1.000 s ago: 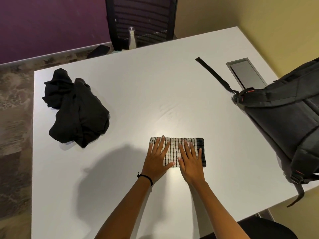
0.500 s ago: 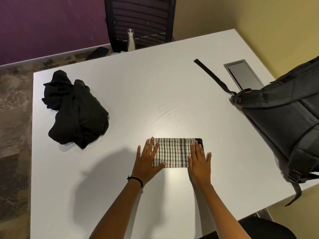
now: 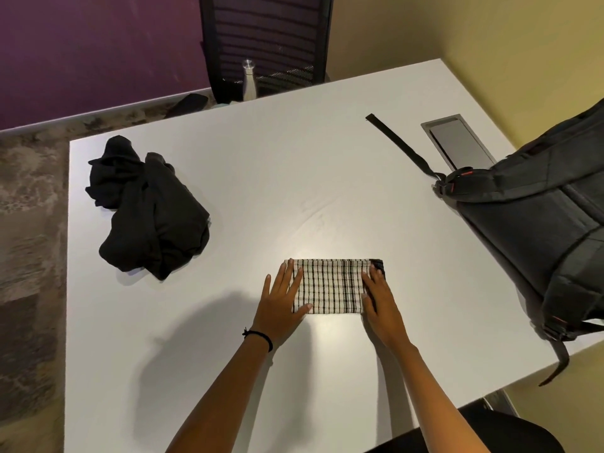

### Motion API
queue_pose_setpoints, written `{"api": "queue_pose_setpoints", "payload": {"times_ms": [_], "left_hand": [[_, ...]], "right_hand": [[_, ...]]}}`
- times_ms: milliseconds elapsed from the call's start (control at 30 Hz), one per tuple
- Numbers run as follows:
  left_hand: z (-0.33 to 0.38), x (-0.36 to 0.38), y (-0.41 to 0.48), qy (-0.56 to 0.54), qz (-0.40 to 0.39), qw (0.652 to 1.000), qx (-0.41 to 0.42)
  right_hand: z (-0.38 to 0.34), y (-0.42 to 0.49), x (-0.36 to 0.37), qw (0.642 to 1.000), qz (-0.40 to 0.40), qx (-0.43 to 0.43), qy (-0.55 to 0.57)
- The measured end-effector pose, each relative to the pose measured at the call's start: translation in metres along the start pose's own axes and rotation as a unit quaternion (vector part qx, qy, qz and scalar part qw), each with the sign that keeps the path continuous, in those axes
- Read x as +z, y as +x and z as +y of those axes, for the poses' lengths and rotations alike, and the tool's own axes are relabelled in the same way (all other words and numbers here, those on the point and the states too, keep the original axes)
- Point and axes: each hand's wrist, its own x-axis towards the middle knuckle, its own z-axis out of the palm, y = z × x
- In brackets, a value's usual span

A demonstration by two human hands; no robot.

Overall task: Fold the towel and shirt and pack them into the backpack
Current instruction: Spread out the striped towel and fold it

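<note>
A black-and-white checked towel [image 3: 331,286], folded into a small rectangle, lies flat on the white table [image 3: 261,178] in front of me. My left hand [image 3: 281,302] rests flat with straight fingers on the towel's left end. My right hand [image 3: 380,302] lies flat on its right end. A crumpled black shirt [image 3: 147,207] sits in a heap at the table's left. The dark grey backpack [image 3: 536,223] lies at the right edge, its strap [image 3: 402,145] stretched across the table.
A grey cable hatch [image 3: 457,140] is set into the table beside the backpack. Behind the far edge stand a black mesh chair [image 3: 264,37] and a white bottle [image 3: 249,81]. Carpet lies to the left of the table.
Both hands have slid apart from the towel's middle to its two ends, smoothing it flat. The towel, shirt and backpack have stayed where they were.
</note>
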Motion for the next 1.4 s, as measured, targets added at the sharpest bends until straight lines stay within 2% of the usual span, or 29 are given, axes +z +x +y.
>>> {"api": "queue_pose_setpoints", "payload": {"times_ms": [100, 200, 267, 367, 467, 567, 867, 1067, 1167, 1200, 1300, 1400], "left_hand": [[0.000, 0.001, -0.010, -0.013, 0.008, 1.000, -0.005], [0.000, 0.002, -0.017, -0.017, 0.015, 1.000, 0.004], [0.004, 0.002, -0.021, -0.008, 0.021, 0.999, 0.033], [0.015, 0.000, -0.023, -0.008, 0.010, 0.996, 0.085], [0.029, 0.002, -0.021, -0.010, -0.022, 0.993, 0.120], [0.037, 0.007, -0.018, 0.005, -0.063, 0.990, 0.127], [0.042, 0.009, -0.014, 0.033, -0.109, 0.987, 0.117], [0.039, 0.008, -0.011, 0.023, -0.135, 0.983, 0.126], [0.041, 0.006, -0.008, -0.014, -0.131, 0.983, 0.127], [0.043, 0.003, -0.007, -0.056, -0.119, 0.983, 0.127], [0.047, -0.013, -0.003, -0.209, -0.108, 0.971, 0.053], [0.053, -0.032, 0.005, -0.361, -0.090, 0.928, -0.013]], "right_hand": [[-0.001, -0.008, -0.011, 0.995, 0.073, 0.028, 0.054], [-0.001, -0.016, -0.016, 0.979, 0.150, 0.107, 0.084], [-0.005, -0.021, -0.019, 0.965, 0.168, 0.151, 0.134], [-0.008, -0.023, -0.020, 0.948, 0.159, 0.208, 0.181], [-0.010, -0.018, -0.015, 0.950, 0.119, 0.239, 0.160], [-0.015, -0.011, -0.013, 0.941, 0.108, 0.273, 0.169], [-0.024, 0.007, -0.020, 0.921, 0.067, 0.343, 0.172], [-0.033, 0.010, -0.022, 0.916, 0.068, 0.336, 0.207], [-0.048, 0.010, -0.024, 0.920, 0.085, 0.304, 0.232], [-0.053, 0.010, -0.024, 0.924, 0.094, 0.287, 0.237], [-0.069, 0.008, -0.019, 0.937, 0.122, 0.231, 0.230], [-0.084, 0.005, -0.012, 0.956, 0.127, 0.160, 0.209]]}}
